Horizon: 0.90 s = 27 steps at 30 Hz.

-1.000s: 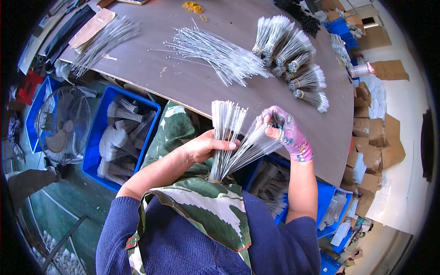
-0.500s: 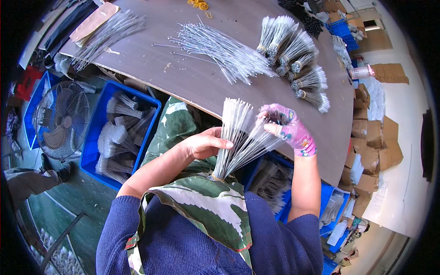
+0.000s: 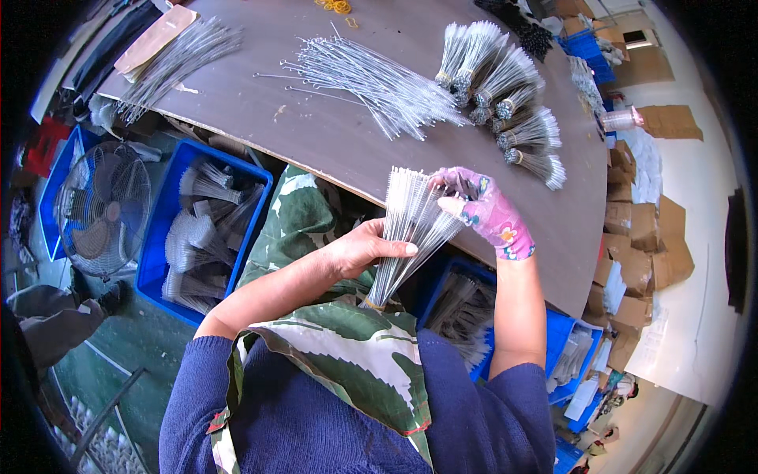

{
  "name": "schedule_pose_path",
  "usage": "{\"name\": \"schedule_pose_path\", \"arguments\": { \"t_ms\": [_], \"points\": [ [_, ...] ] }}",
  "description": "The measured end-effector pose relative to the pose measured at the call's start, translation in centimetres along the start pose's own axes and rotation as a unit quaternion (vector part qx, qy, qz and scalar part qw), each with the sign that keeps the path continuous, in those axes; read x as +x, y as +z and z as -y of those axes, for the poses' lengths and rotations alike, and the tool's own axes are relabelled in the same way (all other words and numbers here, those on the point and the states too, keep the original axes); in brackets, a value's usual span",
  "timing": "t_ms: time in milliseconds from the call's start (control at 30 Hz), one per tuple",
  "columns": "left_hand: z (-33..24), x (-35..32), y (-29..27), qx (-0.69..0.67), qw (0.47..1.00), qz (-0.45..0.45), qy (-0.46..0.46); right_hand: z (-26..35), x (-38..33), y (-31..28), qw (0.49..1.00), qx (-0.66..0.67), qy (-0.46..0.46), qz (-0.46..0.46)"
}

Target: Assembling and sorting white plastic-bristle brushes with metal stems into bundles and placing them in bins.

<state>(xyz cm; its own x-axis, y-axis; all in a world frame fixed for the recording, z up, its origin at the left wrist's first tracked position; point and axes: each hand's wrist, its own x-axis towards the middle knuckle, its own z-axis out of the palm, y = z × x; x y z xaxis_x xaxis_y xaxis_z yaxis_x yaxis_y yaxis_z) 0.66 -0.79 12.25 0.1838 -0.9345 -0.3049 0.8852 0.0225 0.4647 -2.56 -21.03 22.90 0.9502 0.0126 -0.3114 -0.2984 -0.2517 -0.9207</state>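
The left hand (image 3: 365, 246), bare, is closed around the lower middle of a fanned bundle of thin silver wire rods (image 3: 410, 229), fingers wrapped across its front. The bundle is bound at its base by a yellow band, and this base rests against the person's lap on a green-and-white leaf-patterned apron (image 3: 347, 355). The rods spread upward into a flat fan whose tips reach the near edge of the dark brown curved table (image 3: 316, 142).

The right hand (image 3: 485, 209), in a pink floral fabric glove, grips the upper right side of the fan, fingers curled over the rod tips. Both hands hold the same bundle, just in front of the table's near edge and above the lap.

On the table, toward its far middle, lies a loose heap of long silver wires (image 3: 379, 79). To the right of that heap, near the right edge, sits a row of tied wire bundles with banded ends (image 3: 505, 103). At the far left corner lies another loose spread of wires (image 3: 178, 59), partly over a piece of tan cardboard (image 3: 154, 39).

Below the table's left edge stands a blue plastic crate (image 3: 162, 261) holding more fanned bundles. A wire-guarded floor fan (image 3: 103, 209) stands left of it. A second blue crate (image 3: 466, 316) sits under the right forearm.
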Motion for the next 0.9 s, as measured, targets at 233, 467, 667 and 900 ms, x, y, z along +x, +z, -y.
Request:
{"name": "schedule_pose_path", "arguments": {
  "t_ms": [233,467,667,900],
  "points": [
    [-0.3,0.0,-0.2,0.009,0.999,0.044,0.0,-0.9,-2.3,-1.5,0.99,0.133,0.007,0.037],
    [-0.3,-0.1,1.7,0.142,0.989,-0.019,0.027,2.1,-1.3,0.4,0.982,-0.109,0.126,-0.089],
    [-0.7,-0.3,1.3,0.006,0.998,0.061,-0.024,3.0,-1.7,-0.7,0.982,-0.117,0.15,-0.012],
    [-0.1,0.3,1.4,0.14,0.988,0.033,0.053,2.8,-1.2,-0.7,0.986,-0.159,0.052,-0.002]
  ]
}}
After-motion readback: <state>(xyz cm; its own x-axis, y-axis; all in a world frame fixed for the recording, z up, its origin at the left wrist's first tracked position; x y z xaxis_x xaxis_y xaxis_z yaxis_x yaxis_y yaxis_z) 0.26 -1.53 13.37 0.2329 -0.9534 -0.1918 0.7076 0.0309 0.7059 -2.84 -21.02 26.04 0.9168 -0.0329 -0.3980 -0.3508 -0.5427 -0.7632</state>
